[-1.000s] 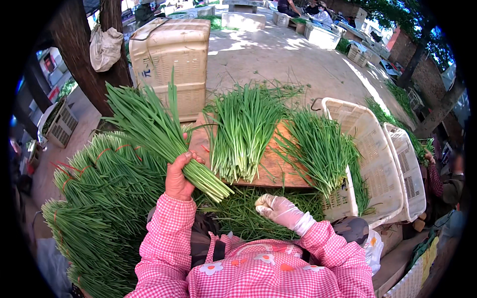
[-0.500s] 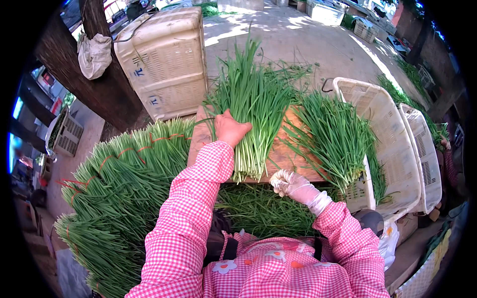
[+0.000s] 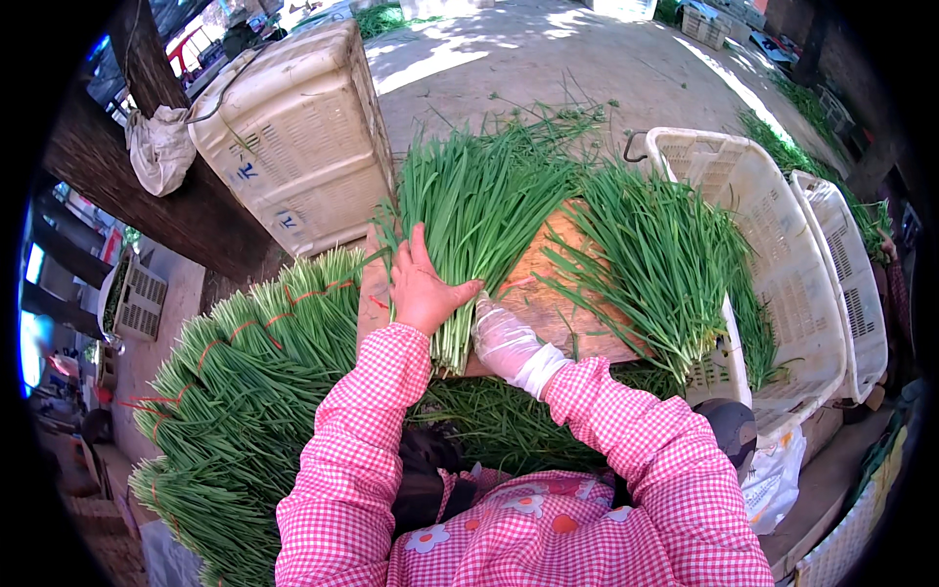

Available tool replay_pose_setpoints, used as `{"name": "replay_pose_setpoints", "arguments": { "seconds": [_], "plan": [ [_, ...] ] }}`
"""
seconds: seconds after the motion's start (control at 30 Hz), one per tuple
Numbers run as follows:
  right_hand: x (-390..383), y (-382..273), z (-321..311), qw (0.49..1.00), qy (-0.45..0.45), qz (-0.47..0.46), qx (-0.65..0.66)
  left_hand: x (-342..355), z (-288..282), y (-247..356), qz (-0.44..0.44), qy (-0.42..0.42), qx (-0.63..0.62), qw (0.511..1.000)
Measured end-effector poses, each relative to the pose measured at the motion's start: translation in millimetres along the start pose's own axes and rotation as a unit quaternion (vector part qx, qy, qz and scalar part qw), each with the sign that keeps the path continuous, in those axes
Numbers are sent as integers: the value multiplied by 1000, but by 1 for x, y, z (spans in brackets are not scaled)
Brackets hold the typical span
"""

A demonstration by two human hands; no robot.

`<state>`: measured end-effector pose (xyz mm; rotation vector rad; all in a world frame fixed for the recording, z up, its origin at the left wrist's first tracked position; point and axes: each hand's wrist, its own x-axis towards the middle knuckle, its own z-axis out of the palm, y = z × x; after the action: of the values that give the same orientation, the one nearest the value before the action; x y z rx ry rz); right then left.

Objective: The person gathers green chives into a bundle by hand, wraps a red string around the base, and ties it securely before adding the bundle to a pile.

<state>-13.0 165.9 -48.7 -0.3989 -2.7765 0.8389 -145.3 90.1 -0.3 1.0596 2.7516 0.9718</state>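
A loose bundle of garlic chives [image 3: 484, 196] lies on a wooden board [image 3: 562, 318], pale stem ends toward me. My bare left hand [image 3: 425, 286] grips its left side, thumb reaching across the stems. Against the right side of the lower stems presses my right hand [image 3: 504, 338], in a whitish thin glove; its fingertips are partly hidden by the stems and the left thumb. To the right, a second pile of chives [image 3: 650, 259] rests on the board, touching neither hand.
Tied chive bundles [image 3: 249, 377] with red bands stand massed at my left. Loose leaves [image 3: 509, 421] lie below the board's near edge. A cream plastic crate [image 3: 303, 137] leans near a tree trunk [image 3: 117, 166]. More open crates [image 3: 773, 235] stand at the right.
My right hand has moved left from the board's front edge onto the stems. My left hand has shifted down and left, thumb now across the chives. The bundle's leaf tips sit lower.
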Motion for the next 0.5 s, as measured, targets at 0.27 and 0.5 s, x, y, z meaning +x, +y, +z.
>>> {"name": "replay_pose_setpoints", "arguments": {
  "seconds": [0.27,0.5],
  "plan": [
    [-10,54,-65,770,-62,306,557,-2,8,-18,-2,2,-40,999],
    [-4,110,-117,825,172,289,454,-5,2,-14,-32,-17,-47,998]
  ]
}}
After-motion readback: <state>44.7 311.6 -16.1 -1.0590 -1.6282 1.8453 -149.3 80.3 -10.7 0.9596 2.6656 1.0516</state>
